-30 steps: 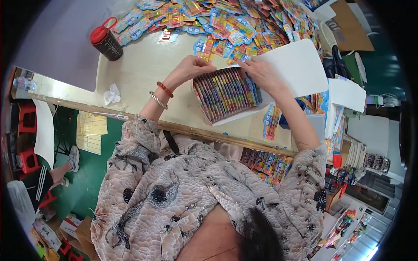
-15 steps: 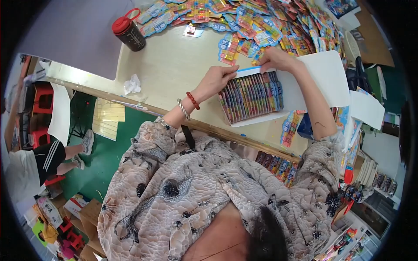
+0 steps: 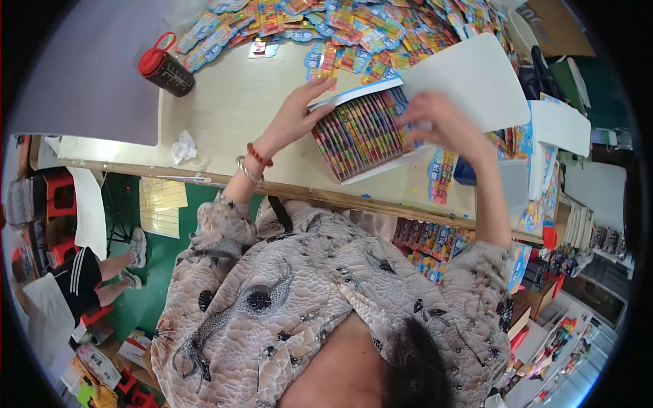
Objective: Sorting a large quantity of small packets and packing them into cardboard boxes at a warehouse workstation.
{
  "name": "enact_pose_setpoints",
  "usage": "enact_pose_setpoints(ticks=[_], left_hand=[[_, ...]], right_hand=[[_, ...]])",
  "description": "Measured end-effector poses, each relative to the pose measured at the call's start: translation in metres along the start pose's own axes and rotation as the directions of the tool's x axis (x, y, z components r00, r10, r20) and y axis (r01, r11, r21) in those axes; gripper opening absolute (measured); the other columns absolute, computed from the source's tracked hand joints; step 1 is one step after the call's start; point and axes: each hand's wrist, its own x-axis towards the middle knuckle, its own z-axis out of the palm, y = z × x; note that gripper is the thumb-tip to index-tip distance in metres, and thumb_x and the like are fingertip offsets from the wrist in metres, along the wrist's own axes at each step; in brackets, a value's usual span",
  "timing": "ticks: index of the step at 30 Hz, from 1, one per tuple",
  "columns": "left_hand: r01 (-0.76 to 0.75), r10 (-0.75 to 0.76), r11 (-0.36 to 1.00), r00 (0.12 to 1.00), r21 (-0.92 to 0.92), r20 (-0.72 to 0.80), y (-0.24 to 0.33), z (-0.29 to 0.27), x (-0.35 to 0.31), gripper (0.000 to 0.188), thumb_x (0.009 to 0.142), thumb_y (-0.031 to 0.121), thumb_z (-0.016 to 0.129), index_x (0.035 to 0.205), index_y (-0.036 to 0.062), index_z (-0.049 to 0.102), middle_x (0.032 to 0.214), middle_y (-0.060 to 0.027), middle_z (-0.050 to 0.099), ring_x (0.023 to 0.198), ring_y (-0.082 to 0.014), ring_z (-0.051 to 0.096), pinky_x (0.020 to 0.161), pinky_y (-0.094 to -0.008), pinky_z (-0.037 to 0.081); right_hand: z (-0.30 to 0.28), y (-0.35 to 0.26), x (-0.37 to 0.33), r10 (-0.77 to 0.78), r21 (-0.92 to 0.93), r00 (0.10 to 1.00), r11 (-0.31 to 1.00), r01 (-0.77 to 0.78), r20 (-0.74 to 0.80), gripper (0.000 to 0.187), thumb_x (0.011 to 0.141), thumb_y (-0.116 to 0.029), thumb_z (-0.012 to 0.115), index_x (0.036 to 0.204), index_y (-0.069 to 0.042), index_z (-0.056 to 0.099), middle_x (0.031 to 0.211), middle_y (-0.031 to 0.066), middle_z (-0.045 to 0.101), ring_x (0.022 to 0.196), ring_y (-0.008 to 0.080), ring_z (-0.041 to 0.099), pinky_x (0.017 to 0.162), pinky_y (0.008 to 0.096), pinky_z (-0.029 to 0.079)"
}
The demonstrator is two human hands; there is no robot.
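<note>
A white cardboard box [image 3: 384,166] sits tilted on the table, packed with a row of upright, colourful candy-like blister packs [image 3: 360,132]. My left hand [image 3: 297,112] grips the box at its far left corner, thumb over the rim and fingers along the outer side. At the box's right end is my right hand [image 3: 441,122], slightly blurred, its fingers apart and close to the last packs. Whether those fingertips touch the packs I cannot tell. The box's broad white lid flap [image 3: 469,81] lies folded out beyond my right hand.
Loose blister packs [image 3: 367,30] are heaped along the far side. A dark bottle with a red lid [image 3: 166,71] and a crumpled tissue [image 3: 183,147] stand left. One pack [image 3: 441,178] lies right of the box, near a blue box [image 3: 465,172]. Another person's legs [image 3: 112,268] show at left.
My right hand has left the box's far rim and come nearer to its right end, its fingers now apart. My left hand still holds the box, which is turned slightly. The whole view has shifted.
</note>
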Motion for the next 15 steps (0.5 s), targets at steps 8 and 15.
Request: enact_pose_setpoints(ticks=[8, 15], left_hand=[[0.149, -0.085, 0.978, 0.925, -0.147, 0.370, 0.098, 0.037, -0.056, 0.034, 0.083, 0.012, 0.065, 0.115, 0.0055, 0.059, 0.096, -0.0127, 0.062, 0.092, -0.0303, 0.056, 0.082, -0.0390, 0.043], [-0.030, 0.011, 0.995, 0.978, 0.090, 0.208, 0.091, 0.052, -0.073, 0.049, 0.076, -0.005, 0.054, 0.124, 0.0066, 0.054, 0.096, -0.0103, 0.058, 0.089, -0.0277, 0.053, 0.081, -0.0375, 0.042]], right_hand=[[0.087, 0.006, -0.041, 0.052, 0.252, 0.965, 0.968, 0.015, -0.256, 0.008, 0.081, -0.013, 0.065, 0.085, -0.005, 0.064, 0.082, 0.0061, 0.058, 0.088, 0.0250, 0.052, 0.080, 0.0377, 0.040], [0.104, 0.016, -0.024, 0.015, 0.076, 0.960, 0.997, 0.007, -0.280, 0.012, 0.084, -0.016, 0.062, 0.083, -0.005, 0.060, 0.078, 0.0068, 0.055, 0.085, 0.0254, 0.051, 0.076, 0.0376, 0.039]])
